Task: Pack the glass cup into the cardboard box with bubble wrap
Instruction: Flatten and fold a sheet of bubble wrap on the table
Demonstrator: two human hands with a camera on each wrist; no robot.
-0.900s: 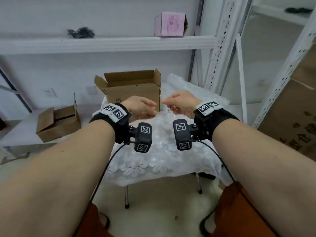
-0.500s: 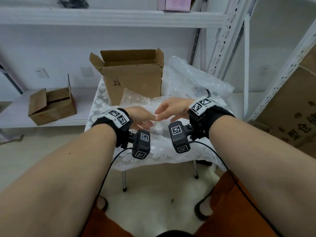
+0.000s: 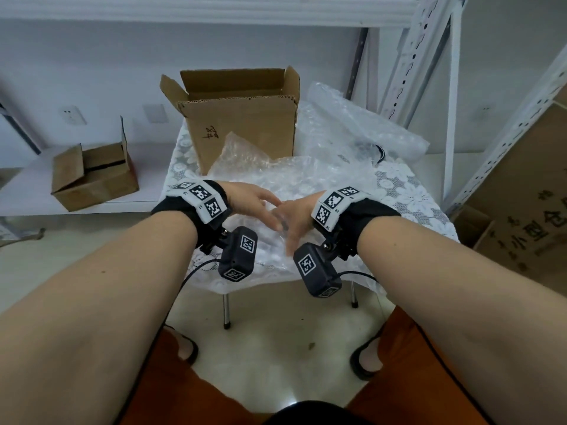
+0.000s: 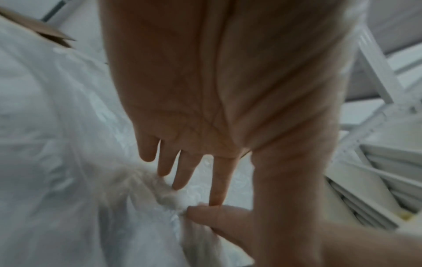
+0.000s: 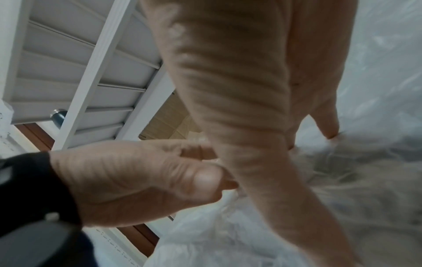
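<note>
Both hands are working the bubble wrap [image 3: 276, 182] right at the near edge of the little table [image 3: 414, 191]. The left hand [image 3: 250, 200] is lying on it with fingers mostly straight, fingertips [image 4: 178, 182] poking into a bunched-up fold, so not really grabbing anything. The right hand [image 3: 293, 214] is meeting it in the middle; from the right wrist view the thumb [image 5: 262, 162] is stretching out over the wrap, and I honestly can't tell if its other fingers are pinching the sheet or just pressing.

Where's the glass cup? Not seeing it anywhere. It might be under the plastic beneath the hands, but the pictures aren't showing it.

Just behind the hands the cardboard box [image 3: 242, 118] is standing with flaps up; I can't see whether anything's inside. More wrap [image 3: 362, 127] is lying off to the right of it.

So I'm guessing we're early-to-mid: wrapping going on, boxing and closing still to do.
</note>
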